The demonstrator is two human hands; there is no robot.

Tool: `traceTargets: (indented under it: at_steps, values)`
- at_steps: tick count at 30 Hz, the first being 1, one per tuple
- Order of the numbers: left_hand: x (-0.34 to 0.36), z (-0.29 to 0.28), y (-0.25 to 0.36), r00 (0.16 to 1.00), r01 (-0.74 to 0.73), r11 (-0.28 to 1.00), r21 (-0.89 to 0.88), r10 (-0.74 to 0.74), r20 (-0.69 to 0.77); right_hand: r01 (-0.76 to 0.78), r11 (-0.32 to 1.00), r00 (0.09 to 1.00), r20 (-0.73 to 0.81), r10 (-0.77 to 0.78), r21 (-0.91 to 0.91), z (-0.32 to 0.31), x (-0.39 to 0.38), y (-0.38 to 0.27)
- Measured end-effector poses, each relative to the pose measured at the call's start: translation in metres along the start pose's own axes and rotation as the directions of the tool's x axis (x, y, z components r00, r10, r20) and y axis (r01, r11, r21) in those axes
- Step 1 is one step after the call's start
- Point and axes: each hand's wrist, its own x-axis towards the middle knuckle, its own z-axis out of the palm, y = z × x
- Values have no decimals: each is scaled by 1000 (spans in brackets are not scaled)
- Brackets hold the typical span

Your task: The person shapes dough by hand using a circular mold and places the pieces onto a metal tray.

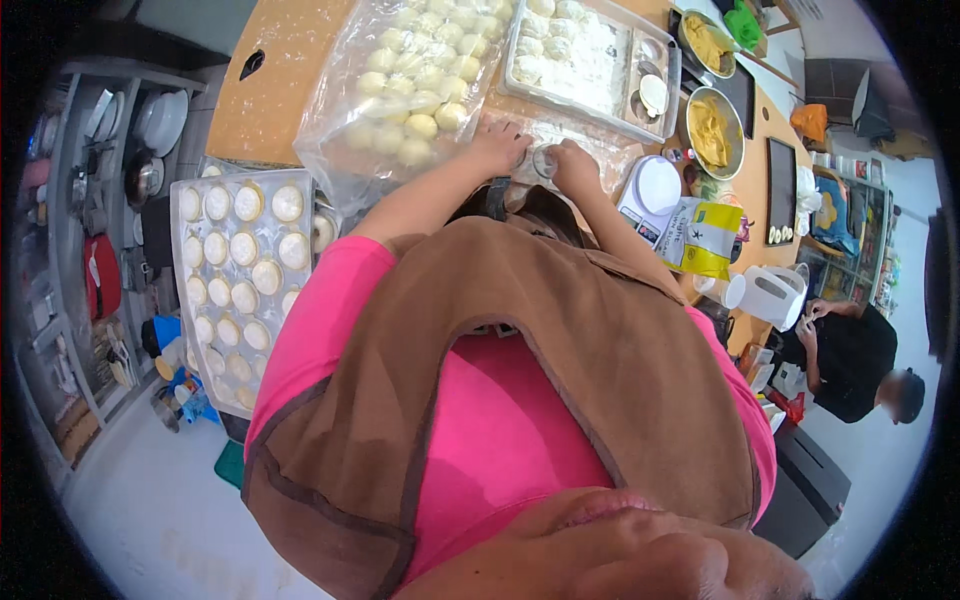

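Note:
At the table's near edge my left hand (500,148) rests on a floury, plastic-covered work surface (590,138), fingers stretched out beside a small round ring-like piece (544,160). Closed on that piece from the other side is my right hand (575,168); its exact kind is too small to make out. Just beyond my left hand, many pale yellow dough balls (425,75) lie under clear plastic. Farther off stands a white tray (590,120) with floured dough rounds and loose flour. A smaller container with pale discs (652,95) sits at its right end.
To my right are a white kitchen scale (655,190), a yellow bag (705,237), two metal bowls of yellow filling (712,130) (708,45) and a white jug (775,295). A tray of round pastries (240,250) stands at left. A person in black (850,350) works at far right.

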Motion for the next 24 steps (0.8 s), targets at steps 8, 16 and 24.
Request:
traceTargets:
  at_steps: [8,16,24]
  values:
    - [-2,-7,-4,996,62,998,-10,-61,68,-22,979,971,-230,69,202,-46,5,31]
    - [-1,-13,1,990,62,998,-5,-61,127,14,983,996,-88,2,185,-2,-9,14]
    - [-1,-1,-4,998,37,999,35,-39,59,-27,998,1000,6,26,56,-1,-1,3]
